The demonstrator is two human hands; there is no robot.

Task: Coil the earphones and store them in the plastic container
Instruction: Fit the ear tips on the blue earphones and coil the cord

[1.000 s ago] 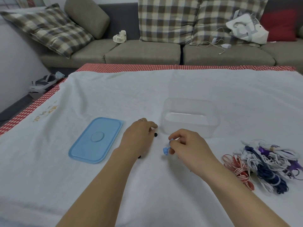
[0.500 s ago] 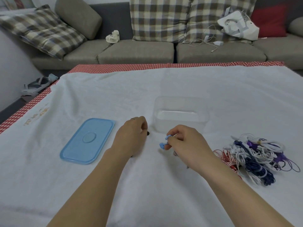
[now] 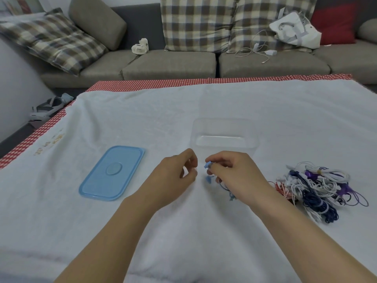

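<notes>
Right hand (image 3: 236, 176) pinches blue earphones (image 3: 210, 170); left hand (image 3: 173, 178) fingers curled, contents unclear. Cord light, limp, tangle-prone: grip buds, wind loosely. Container (image 3: 224, 137) open mid-table.

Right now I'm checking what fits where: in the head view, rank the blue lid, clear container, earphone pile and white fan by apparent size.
1. earphone pile
2. blue lid and clear container: alike, not ranked
3. white fan, though farthest from the camera
</notes>
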